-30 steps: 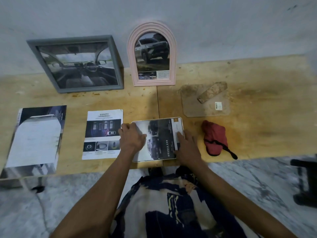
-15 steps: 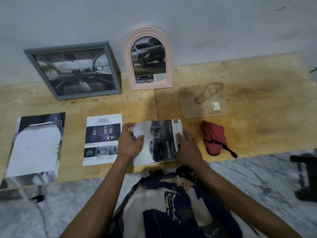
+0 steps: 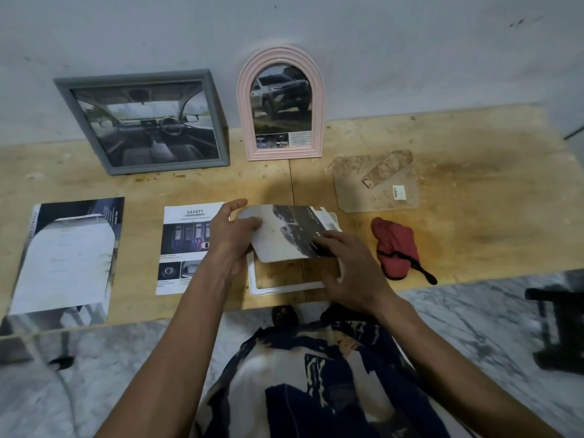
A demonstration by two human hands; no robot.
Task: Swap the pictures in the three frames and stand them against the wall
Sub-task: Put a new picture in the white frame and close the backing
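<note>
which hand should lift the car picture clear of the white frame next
Left, probably. The left hand already pinches the car picture at its raised left edge, thumb on top. The right hand lies low across the picture's near right corner and the white frame, better placed to steady the frame.

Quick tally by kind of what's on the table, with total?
Frames: 3: grey frame, pink arched frame, white frame
Loose printed pictures: 3: large print, SAFETY sheet, car picture held in both hands
Backing boards: 1: backing board
Red cloths: 1: red cloth
Total: 8
</note>
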